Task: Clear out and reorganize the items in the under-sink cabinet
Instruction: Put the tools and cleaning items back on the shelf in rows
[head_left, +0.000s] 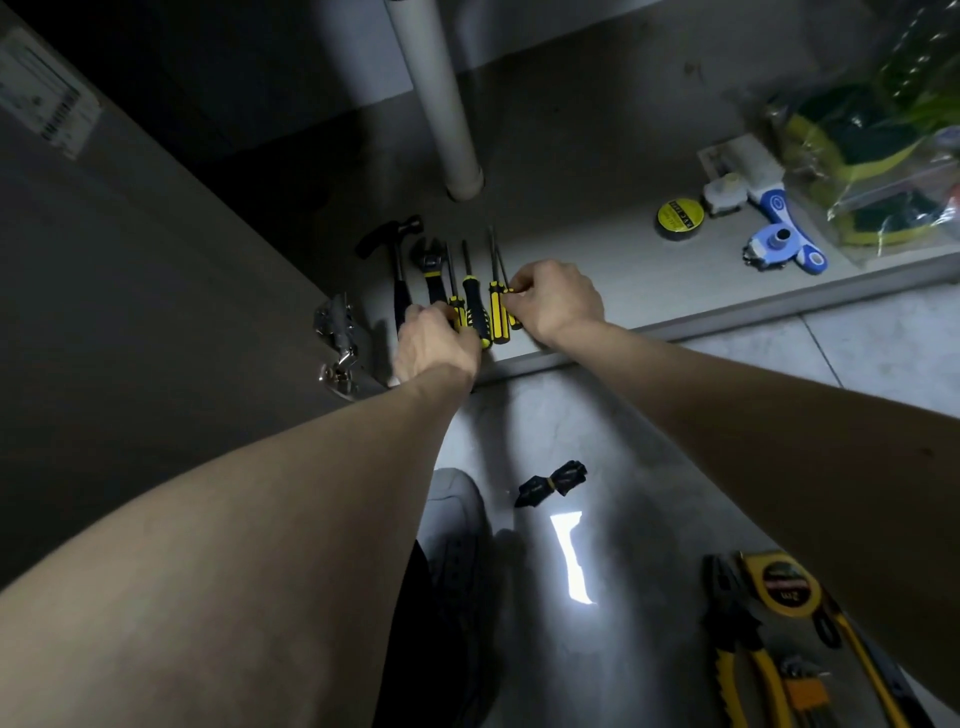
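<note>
With the left hand (434, 340) curled on the near handles of the yellow-and-black screwdrivers (475, 312) on the grey cabinet floor (597, 249) and the right hand (553, 299) pinching the rightmost one, squaring their near ends evenly seemed best.

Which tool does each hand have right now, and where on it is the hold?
The right hand pinches the rightmost screwdriver at its yellow handle. The left hand rests over the handles of the leftmost screwdriver and wrench; its grip is hidden.
</note>
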